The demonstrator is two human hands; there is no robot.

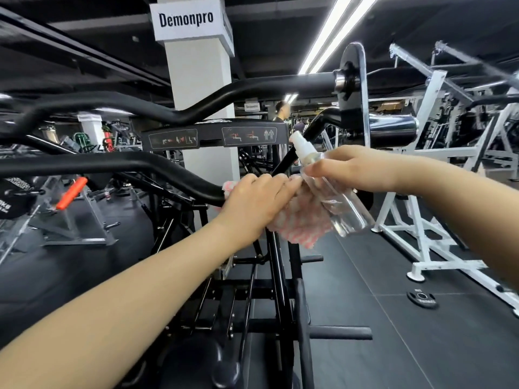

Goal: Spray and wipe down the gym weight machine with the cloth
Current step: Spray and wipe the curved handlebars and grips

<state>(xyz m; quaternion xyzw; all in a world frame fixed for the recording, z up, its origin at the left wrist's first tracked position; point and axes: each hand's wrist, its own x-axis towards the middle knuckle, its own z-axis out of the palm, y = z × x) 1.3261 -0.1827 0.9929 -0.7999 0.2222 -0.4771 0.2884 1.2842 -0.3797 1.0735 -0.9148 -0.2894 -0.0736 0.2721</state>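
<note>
At nine o'clock a black machine arm [120, 164] is seen running rightward toward centre, part of the gym weight machine [213, 137]. At its end the pink-and-white cloth [302, 223] is pressed against the bar by the left hand [258, 200], whose fingers are curled over the fabric and around the tube. Just to the right, at about three o'clock from that hand, a clear spray bottle [334, 189] is pinched between thumb and fingers of the right hand [356, 169], nozzle tilted up toward eleven o'clock, base hanging over the cloth's loose corner.

Several risks are judged likely. The bottle is held only by a light pinch near its neck, so it could be dropped onto the frame below if the grip is shifted to press the pump. With the nozzle aimed away from the cloth, spray could be sent onto the instruction placard [250, 135] or the floor instead of the bar. The dangling corner of cloth could be snagged on the frame.

At twelve o'clock "Demonpro" is read on a white pillar sign [186, 19]. A smaller sign [252, 106] further back is too blurred to be read. The placard's exercise pictograms carry no legible text.
</note>
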